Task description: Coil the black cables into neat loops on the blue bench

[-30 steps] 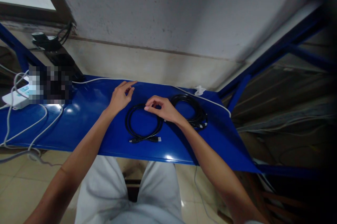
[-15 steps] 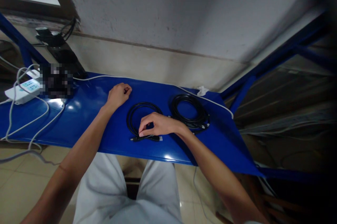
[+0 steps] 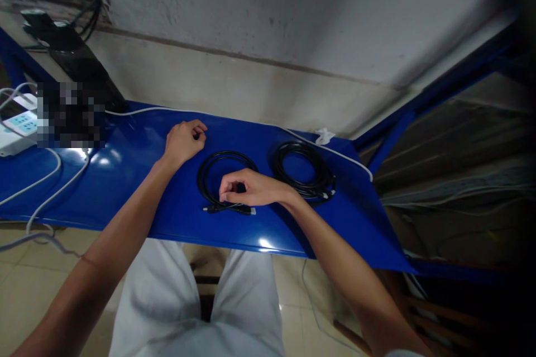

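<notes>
A coiled black cable (image 3: 201, 174) lies on the blue tabletop (image 3: 167, 223), its two plug ends at the near side of the loop. Over this coil is my right hand (image 3: 251, 186), thumb and fingertips drawn together just above the plugs. A thin pale line shows under the thumb; what the fingertips pinch is too small to make out. My left hand (image 3: 186, 139) rests on the table beyond the coil and to its left, fingers curled in, with nothing visible in them. To the right lies a thicker coil of black cables (image 3: 278, 161) with several pale-tipped ends.
At the left are a white power strip (image 3: 17, 133), a blurred-out dark object (image 3: 71, 117) and loose white cords (image 3: 58, 192). A white cord (image 3: 159, 108) runs along the wall edge, near a crumpled white scrap (image 3: 324, 135). Blue frame bars (image 3: 393, 139) rise at the right.
The view has shifted slightly. My right hand has risen a little from the cable's plug ends. My left hand stays in place, curled; the coils have not moved.
</notes>
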Tool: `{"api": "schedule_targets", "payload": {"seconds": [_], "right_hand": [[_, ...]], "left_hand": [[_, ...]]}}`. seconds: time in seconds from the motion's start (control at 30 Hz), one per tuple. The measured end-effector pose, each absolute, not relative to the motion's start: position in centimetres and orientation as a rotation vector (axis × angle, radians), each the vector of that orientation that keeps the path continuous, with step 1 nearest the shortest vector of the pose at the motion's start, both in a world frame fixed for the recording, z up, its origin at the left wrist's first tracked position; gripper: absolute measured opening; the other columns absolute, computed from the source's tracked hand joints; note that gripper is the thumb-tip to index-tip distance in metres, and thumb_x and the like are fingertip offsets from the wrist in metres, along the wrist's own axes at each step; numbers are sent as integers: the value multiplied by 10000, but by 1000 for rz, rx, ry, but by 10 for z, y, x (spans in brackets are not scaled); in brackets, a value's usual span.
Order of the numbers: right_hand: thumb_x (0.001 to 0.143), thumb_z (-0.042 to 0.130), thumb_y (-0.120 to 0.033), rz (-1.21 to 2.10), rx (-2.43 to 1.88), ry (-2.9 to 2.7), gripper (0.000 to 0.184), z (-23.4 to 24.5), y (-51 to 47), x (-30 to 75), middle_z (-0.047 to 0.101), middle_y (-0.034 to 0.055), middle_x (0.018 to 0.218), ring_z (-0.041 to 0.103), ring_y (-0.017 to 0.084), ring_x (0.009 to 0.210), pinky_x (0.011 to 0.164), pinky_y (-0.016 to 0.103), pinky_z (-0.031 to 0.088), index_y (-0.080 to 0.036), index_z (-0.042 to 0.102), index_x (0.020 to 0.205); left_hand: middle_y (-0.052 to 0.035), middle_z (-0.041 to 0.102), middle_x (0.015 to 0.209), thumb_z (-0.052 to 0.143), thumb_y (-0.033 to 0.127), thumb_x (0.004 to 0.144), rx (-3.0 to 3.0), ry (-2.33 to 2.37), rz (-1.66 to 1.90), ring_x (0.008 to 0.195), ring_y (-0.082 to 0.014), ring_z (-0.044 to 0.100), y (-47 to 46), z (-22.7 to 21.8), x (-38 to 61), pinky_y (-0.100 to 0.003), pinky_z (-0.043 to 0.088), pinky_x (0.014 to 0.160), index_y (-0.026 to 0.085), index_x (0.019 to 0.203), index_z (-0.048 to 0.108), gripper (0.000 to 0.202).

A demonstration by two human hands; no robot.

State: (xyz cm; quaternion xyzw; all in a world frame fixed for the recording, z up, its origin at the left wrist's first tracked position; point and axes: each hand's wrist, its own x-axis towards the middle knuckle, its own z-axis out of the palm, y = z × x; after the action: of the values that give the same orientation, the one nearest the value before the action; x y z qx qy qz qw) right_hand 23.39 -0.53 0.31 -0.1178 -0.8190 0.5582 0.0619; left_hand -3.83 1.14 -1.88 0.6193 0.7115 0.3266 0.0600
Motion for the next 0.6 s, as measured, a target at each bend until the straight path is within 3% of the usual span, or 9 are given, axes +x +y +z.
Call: {"api": "schedule_targets", "payload": {"seconds": [0.23,0.43,0.6], "right_hand": [[1048,708,-372,1760,-345,-2399,216,3,-3,231,797,58,985,699,155,863,810,281,546,-160,728,1012],[1051,708,-546,1729,-349,-2427,385,0,-4,231,665,-8,842,553,126,741,682,246,452,-167,676,993],[1076,671,-518,1706,-337,-2462,353,3,-5,230,664,0,875,560,131,769,702,248,452,-171,651,1014]], "left_hand": [[-42,861,989,653,188,940,1824,2087,1093,1028,-289,796,12,-19,-38,-404,583,946,254,1054,811,205],[-91,832,1109,618,280,1019,1908,2099,1089,1123,-310,746,13,-23,-37,-454,533,1098,236,1105,799,205],[-97,781,1159,615,292,1025,2019,2068,1190,1159,-292,682,14,-25,-33,-459,476,1173,213,1087,771,186]]}}
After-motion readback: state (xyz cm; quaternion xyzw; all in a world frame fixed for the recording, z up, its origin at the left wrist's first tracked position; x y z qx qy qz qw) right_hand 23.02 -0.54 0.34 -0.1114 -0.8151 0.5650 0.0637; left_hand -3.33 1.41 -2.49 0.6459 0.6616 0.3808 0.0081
